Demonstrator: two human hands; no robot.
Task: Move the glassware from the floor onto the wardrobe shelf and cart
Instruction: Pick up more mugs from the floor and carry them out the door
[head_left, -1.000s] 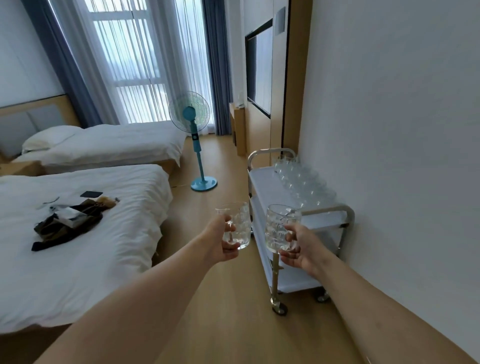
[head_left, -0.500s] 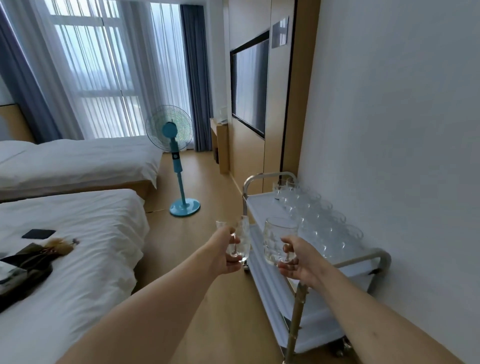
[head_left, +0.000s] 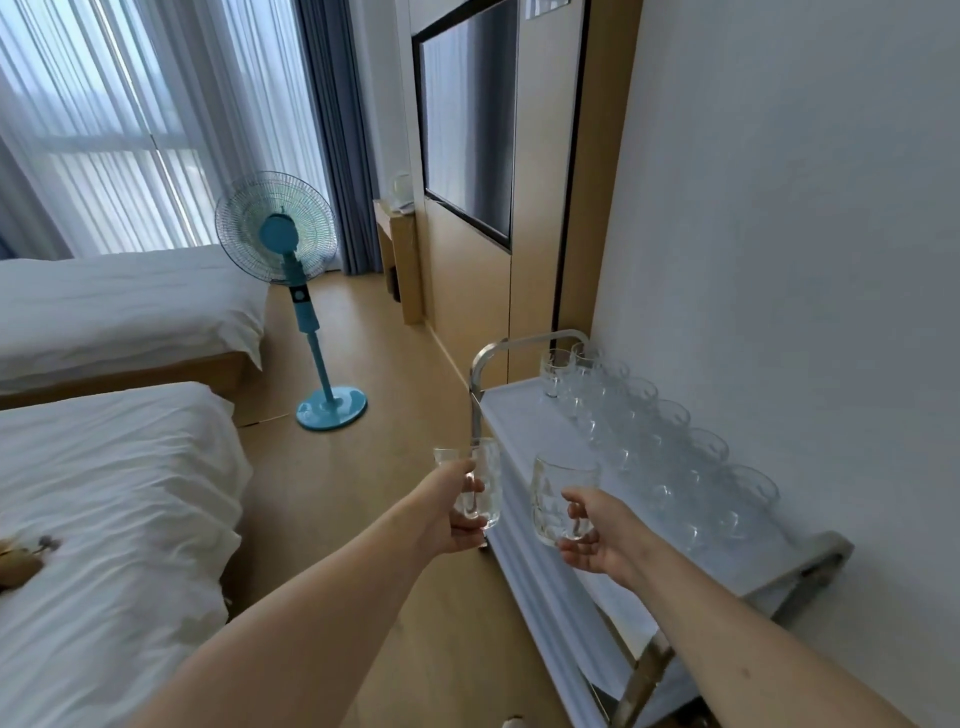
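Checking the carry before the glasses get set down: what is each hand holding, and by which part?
The left hand holds a glass mug by its handle side. The right hand holds another glass mug, fingers through its handle.

Both arms out front, a glass mug in each hand. The left hand (head_left: 451, 512) grips the left mug (head_left: 475, 480) by its handle, upright, over the floor just beside the cart's near edge. The right hand (head_left: 597, 535) holds the right mug (head_left: 558, 501) by its handle above the cart (head_left: 524, 421), over its white top shelf. Along the wall side of that shelf, two rows of glasses (head_left: 649, 441) stand packed close. Beyond, a blue fan (head_left: 291, 249) stands on the wooden floor by two white beds (head_left: 119, 499), with a dark television (head_left: 467, 130) on the wall.
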